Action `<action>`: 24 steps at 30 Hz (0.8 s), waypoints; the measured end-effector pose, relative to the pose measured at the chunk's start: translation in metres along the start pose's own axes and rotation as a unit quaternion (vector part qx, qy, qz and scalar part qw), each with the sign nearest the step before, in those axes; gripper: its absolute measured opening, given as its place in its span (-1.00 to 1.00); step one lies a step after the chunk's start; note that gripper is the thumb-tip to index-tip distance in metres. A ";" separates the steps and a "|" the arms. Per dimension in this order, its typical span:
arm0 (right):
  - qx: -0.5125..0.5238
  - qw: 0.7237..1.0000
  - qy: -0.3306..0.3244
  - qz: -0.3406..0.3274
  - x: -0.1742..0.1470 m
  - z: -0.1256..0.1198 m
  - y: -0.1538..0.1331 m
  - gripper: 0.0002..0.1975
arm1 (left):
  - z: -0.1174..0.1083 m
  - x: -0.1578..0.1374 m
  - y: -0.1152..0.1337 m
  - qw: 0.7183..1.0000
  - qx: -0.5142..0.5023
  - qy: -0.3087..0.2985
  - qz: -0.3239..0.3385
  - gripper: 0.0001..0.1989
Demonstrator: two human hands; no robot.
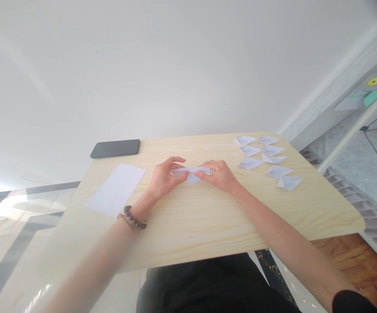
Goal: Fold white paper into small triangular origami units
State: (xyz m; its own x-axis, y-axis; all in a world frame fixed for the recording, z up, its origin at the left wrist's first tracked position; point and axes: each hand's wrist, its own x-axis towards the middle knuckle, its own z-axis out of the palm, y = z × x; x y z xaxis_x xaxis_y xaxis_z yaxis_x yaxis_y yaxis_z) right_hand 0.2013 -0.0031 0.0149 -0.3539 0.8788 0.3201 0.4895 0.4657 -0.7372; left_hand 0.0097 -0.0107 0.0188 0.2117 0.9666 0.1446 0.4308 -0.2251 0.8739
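A small piece of folded white paper [193,177] is held between both hands over the middle of the wooden table. My left hand [166,176] pinches its left end, thumb in front and the index finger raised above. On the right end, my right hand [219,174] grips with the thumb in front and the fingers curled behind. The paper has a straight upper band and a pointed flap hanging at its centre. Part of each end is hidden by the fingers.
Several folded white paper boats [250,163] stand in two columns at the table's [208,226] right. Flat white paper [116,189] lies on the left, near a dark phone [115,148] at the back edge. A white wall [175,65] rises behind the table.
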 end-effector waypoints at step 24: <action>0.025 0.997 -0.024 0.070 -0.003 -0.019 0.015 -0.64 | -0.016 0.000 -0.008 0.993 -0.088 -0.081 -0.005 -0.58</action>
State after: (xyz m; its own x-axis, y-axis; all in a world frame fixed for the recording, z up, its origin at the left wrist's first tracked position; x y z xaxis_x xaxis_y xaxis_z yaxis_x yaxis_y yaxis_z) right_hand 0.2246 0.0036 0.0144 -0.3231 0.9282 0.1843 0.4974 0.3322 -0.8014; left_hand -0.0079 -0.0071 0.0189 0.3535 0.9327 0.0719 0.2768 -0.1777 0.9444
